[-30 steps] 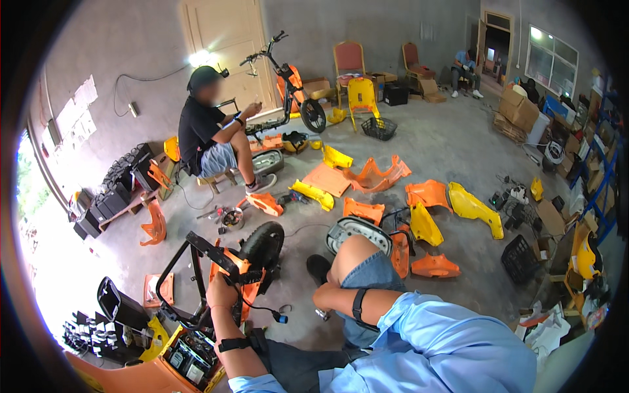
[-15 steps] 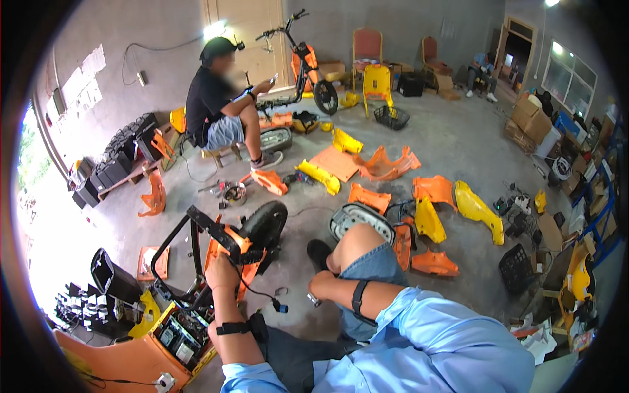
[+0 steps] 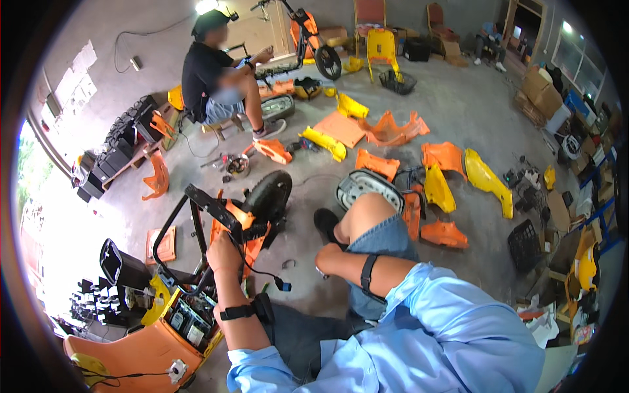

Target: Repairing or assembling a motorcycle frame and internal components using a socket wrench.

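My left hand (image 3: 221, 254) grips the front of a scooter's rear section, at the orange panel (image 3: 225, 217) below a black tubular frame (image 3: 195, 202). The black rear tire (image 3: 270, 200) is beyond it, and a cable with a blue connector (image 3: 283, 286) hangs beside the hand. My right hand (image 3: 329, 260) is beside my right knee, closed on a small silver metal object, mostly hidden by the fingers. Below left, an orange body shell (image 3: 124, 347) has exposed electronics (image 3: 184, 322) in an open compartment.
Orange panels (image 3: 390, 131) and yellow panels (image 3: 488, 183) lie across the floor. A co-worker (image 3: 206, 82) in black sits on a stool; another person (image 3: 491, 42) sits by the doorway. Black boxes (image 3: 118, 147) line the left wall; cartons (image 3: 544, 92) and a black basket (image 3: 524, 245) stand right.
The whole scene has shifted upward in the picture as the view tilts down. My left hand still grips the scooter part; my right hand has moved slightly relative to my knee.
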The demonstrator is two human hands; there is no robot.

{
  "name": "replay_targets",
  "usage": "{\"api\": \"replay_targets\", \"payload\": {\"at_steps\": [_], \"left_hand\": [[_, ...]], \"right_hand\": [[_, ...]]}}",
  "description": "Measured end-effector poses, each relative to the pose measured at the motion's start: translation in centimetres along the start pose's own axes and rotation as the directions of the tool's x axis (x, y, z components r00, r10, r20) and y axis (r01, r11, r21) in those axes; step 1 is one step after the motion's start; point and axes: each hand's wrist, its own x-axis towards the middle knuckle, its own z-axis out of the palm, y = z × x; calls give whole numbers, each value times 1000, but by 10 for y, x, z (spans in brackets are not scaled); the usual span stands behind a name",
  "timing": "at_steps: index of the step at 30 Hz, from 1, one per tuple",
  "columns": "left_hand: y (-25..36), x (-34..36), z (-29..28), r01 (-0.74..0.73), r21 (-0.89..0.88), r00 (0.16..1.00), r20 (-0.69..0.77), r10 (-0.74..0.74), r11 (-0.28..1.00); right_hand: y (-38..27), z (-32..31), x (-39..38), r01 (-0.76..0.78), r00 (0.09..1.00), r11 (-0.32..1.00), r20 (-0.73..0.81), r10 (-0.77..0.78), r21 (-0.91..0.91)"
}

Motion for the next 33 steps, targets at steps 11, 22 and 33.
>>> {"api": "replay_targets", "payload": {"at_steps": [11, 22, 33], "left_hand": [[10, -3, 11, 105, 151, 994, -24, -102, 983], [15, -17, 22, 91, 173, 963, -267, -42, 981], [10, -21, 14, -31, 166, 974, -215, 67, 986]], "right_hand": [[13, -32, -18, 35, 999, 999, 8, -35, 0], [51, -88, 44, -17, 995, 997, -96, 10, -72], [66, -75, 127, -102, 969, 995, -226, 96, -14]]}}
